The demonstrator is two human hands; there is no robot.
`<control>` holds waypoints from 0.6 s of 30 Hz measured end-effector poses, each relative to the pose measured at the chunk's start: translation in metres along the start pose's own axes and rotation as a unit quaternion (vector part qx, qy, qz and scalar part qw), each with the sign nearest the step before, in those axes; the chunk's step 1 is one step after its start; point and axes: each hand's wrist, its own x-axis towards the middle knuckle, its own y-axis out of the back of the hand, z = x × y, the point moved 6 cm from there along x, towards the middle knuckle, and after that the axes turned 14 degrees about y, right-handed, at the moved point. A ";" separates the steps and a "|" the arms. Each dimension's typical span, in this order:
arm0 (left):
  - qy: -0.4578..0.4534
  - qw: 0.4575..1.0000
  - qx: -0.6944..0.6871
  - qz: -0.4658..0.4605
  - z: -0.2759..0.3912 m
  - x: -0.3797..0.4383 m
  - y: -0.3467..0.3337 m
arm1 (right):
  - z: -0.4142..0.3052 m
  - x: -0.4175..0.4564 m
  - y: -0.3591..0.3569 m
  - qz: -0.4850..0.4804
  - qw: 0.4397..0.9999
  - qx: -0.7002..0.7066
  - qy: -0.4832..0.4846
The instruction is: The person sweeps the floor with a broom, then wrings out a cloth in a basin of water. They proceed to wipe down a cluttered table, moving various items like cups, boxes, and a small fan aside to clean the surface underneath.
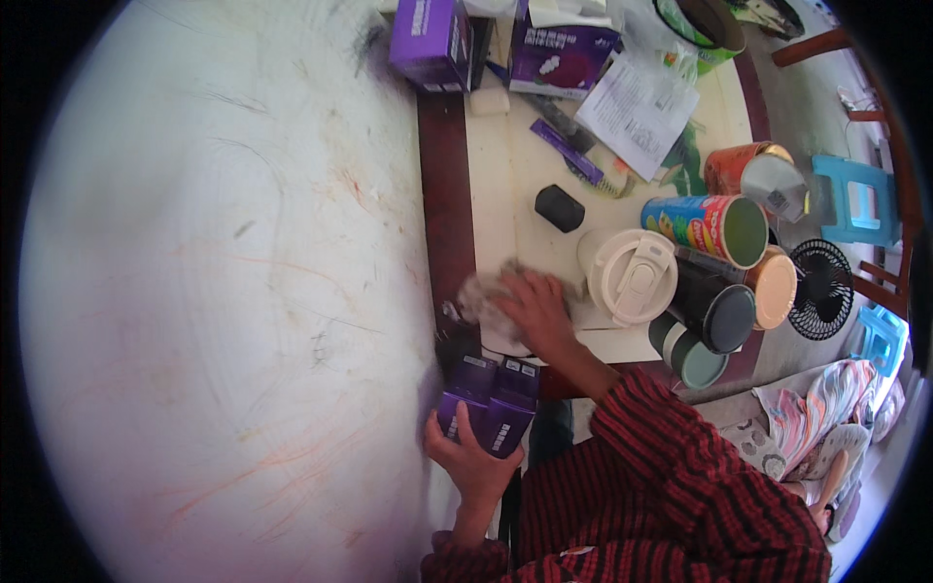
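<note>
My left hand [477, 466] grips two small purple cartons [510, 415] standing side by side at the table's wall-side near corner. Its thumb is on the right and its fingers reach around the left; pale writing marks the cartons. My right hand [541, 313] lies over a crumpled greyish cloth [485, 299] on the tabletop, its fingers pressed into it; hand and cloth are blurred. Close to the right hand stands a cream lidded tumbler [633, 277]. A small black object [560, 208] lies farther up the table.
A scuffed white wall [240, 291] runs along the left of the table. Larger purple boxes [565, 55] and a printed paper sheet [638, 109] occupy the far end. A snack canister [707, 226] and a black lidded cup [718, 313] line the right side. A person [831, 466] is at lower right.
</note>
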 end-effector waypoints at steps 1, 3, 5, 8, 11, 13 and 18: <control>0.004 1.000 -0.002 0.003 0.000 -0.001 -0.001 | 0.007 0.021 -0.008 -0.014 0.999 -0.025 -0.031; -0.001 1.000 -0.009 -0.008 0.003 0.000 -0.007 | 0.029 0.067 -0.002 0.077 0.994 -0.041 -0.066; -0.003 0.999 -0.024 -0.028 0.005 0.000 -0.011 | 0.036 0.081 -0.009 0.038 0.997 -0.006 -0.073; -0.024 1.000 0.000 0.003 -0.002 0.000 -0.007 | 0.017 0.062 -0.013 0.004 0.999 0.033 0.013; -0.030 0.999 0.011 0.007 0.000 0.000 -0.002 | -0.006 0.010 -0.011 -0.076 0.990 0.104 0.054; -0.036 0.999 0.012 0.002 0.001 0.000 -0.001 | -0.011 -0.014 0.002 -0.113 0.983 0.136 0.047; -0.053 0.999 0.002 0.012 0.003 0.001 0.000 | -0.010 -0.094 0.030 -0.160 0.984 0.039 -0.072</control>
